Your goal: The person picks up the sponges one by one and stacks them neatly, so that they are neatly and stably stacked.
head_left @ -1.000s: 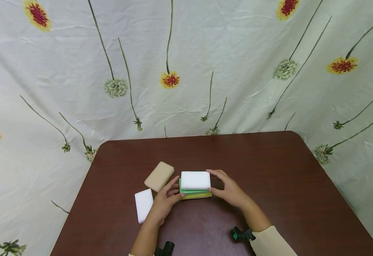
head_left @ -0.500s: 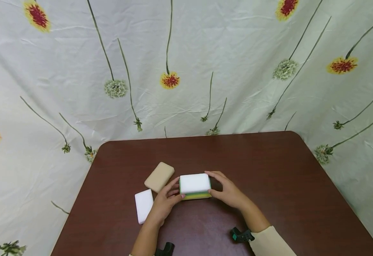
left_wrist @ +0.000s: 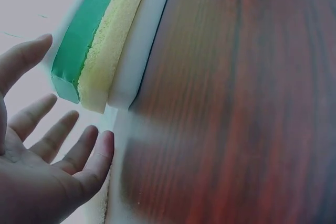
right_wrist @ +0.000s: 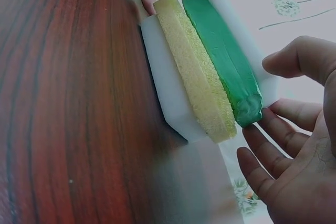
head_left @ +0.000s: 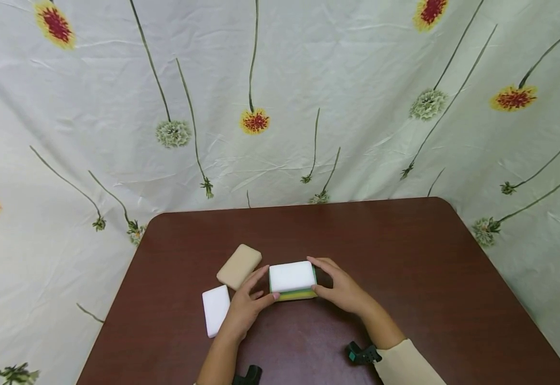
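A stack of blocks stands mid-table. On top lies a white sponge block (head_left: 292, 276), over a smooth green block (right_wrist: 223, 59), a porous yellow sponge (left_wrist: 110, 51) and a lower white block (right_wrist: 170, 80). My right hand (head_left: 346, 290) holds the top white sponge block by its right end, thumb at the front corner and index finger at the back. At the opposite end, my left hand (head_left: 245, 310) has its fingers spread and relaxed beside the stack, thumb by the front left corner. In the left wrist view, its fingertips are just off the stack's end.
Left of the stack, a tan block (head_left: 239, 266) lies at a slant on the dark red-brown table (head_left: 429, 278). Nearer the person, another white block (head_left: 216, 310) lies flat, partly behind the left forearm. A flower-printed cloth (head_left: 357, 69) hangs behind the table.
The top white sponge block has shifted toward the person and slightly left, now covering most of the green block in the head view. The left thumb has edged right.
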`<state>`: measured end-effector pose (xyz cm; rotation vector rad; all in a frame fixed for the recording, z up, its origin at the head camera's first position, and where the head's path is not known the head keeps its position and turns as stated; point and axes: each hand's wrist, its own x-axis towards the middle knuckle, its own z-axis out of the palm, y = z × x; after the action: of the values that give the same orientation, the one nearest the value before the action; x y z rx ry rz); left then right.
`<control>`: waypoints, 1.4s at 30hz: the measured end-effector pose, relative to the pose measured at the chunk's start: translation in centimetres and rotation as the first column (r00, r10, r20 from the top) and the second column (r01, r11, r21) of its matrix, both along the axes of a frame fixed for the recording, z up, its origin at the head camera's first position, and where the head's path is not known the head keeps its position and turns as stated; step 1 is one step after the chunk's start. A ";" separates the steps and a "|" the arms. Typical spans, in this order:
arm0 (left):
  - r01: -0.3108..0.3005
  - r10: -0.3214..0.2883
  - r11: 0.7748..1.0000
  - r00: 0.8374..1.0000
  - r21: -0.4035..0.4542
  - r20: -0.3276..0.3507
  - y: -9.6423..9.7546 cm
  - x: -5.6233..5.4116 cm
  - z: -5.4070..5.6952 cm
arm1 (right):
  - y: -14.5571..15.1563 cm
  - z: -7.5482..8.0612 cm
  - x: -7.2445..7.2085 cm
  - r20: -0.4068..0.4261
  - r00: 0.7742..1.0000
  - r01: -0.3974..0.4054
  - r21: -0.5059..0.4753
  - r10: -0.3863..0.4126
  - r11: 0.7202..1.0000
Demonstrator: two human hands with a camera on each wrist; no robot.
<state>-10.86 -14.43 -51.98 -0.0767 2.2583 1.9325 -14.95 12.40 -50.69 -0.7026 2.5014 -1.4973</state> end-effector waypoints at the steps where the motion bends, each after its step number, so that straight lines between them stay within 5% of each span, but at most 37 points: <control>1: -0.001 0.001 1.000 1.000 -0.001 0.002 0.0 0.0 0.0 | 0.0 0.0 0.0 -0.005 1.000 0.001 0.005 -0.001 1.000; 42: -0.036 0.036 0.999 0.999 -0.033 0.005 0.5 0.0 0.1 | 0.3 -0.3 0.0 0.079 0.996 0.039 -0.019 -0.037 0.999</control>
<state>-10.83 -13.88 -51.86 -0.1280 2.3010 1.9105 -14.95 12.72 -51.03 -0.5904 2.4584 -1.5345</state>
